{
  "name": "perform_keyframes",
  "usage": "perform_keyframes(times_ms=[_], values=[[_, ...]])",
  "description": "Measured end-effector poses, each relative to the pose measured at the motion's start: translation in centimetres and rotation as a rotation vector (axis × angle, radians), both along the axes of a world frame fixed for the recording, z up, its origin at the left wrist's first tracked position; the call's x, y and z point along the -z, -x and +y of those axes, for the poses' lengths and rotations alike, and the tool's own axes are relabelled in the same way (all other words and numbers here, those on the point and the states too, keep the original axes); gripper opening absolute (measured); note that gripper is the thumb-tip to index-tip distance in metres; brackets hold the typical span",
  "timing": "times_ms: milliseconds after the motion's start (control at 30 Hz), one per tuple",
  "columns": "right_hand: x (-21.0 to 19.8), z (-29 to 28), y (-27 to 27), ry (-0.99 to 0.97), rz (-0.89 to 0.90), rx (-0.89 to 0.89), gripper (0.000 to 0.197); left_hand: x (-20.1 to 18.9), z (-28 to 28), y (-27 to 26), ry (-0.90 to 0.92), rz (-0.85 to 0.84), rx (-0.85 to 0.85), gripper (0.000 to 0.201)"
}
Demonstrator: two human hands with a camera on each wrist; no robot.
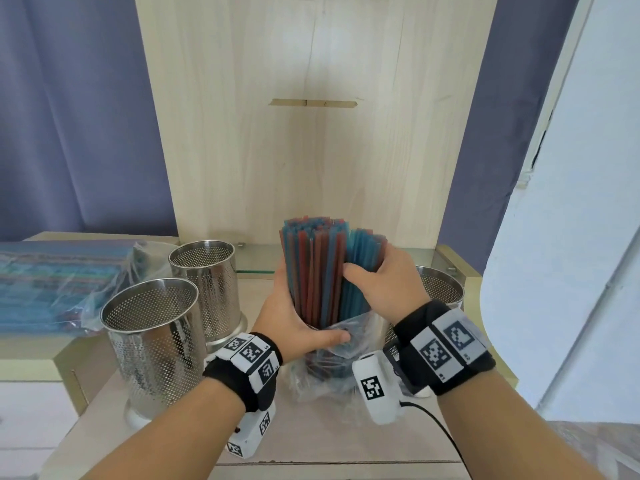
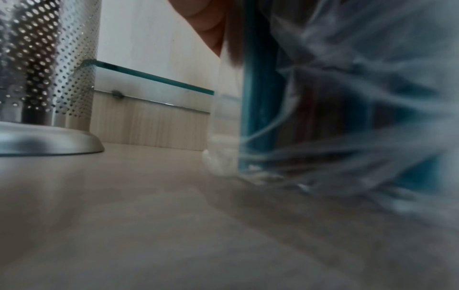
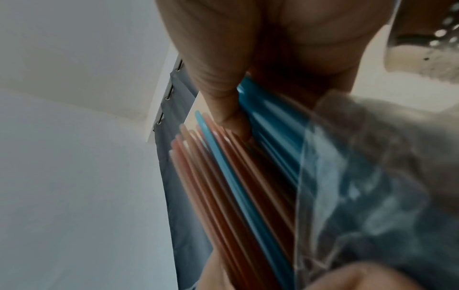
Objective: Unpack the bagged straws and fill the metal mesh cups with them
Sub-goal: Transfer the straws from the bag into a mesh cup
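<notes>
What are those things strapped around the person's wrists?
Both forearms are bare, without sleeves. The left hand and right hand each have a black fabric wristband carrying white tiles printed with black square codes. A white device with similar codes hangs under each wrist; a black cable leaves the right one.

Shiny perforated steel cups (image 1: 152, 327) at my nine o'clock, smooth plastic straws (image 1: 318, 271) in crinkly clear film (image 1: 349, 344), matt pale wood bench (image 1: 329, 441).

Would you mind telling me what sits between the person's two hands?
An upright bundle of red and blue straws, gripped by left hand and right hand; head view.
</notes>
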State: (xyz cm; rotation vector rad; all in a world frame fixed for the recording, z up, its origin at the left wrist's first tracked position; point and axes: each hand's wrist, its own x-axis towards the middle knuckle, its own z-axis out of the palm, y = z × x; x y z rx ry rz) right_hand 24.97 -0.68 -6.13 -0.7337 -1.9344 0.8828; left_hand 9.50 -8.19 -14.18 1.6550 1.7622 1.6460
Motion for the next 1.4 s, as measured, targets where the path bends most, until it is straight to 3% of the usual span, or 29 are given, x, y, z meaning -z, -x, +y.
perform_keyframes(times_ms=[100,300,433,733,1133,1267,1400], values=[[-0.4,0.1,0.3,-0.005,0.073,0.009,0.011,0.0,-0.1,0.5,-0.013,-0.002,-0.111,0.128],[-0.7,0.8,1.8,0.043,0.014,0.096,0.006,-0.3,-0.2,0.3,0.049,0.024,-0.154,0.129],[-2.6,1.2,2.3,0.123,0.151,0.139,0.006,-0.3,-0.1,0.1,0.055,0.034,-0.169,0.128],[-6.0,2.4,2.9,0.234,0.197,-0.038,0.017,-0.2,0.0,0.2,0.077,0.001,-0.199,0.127],[-9.9,5.4,3.4,0.192,0.309,-0.06,0.014,0.2,0.3,0.5,0.075,-0.012,-0.156,0.122],[-12.0,5.4,2.3,0.166,0.412,-0.031,0.021,0.2,0.3,0.4,0.082,-0.009,-0.174,0.114],[-14.4,4.2,-0.1,0.162,0.545,-0.086,0.022,0.2,0.1,0.4,0.086,0.046,-0.203,0.093]])
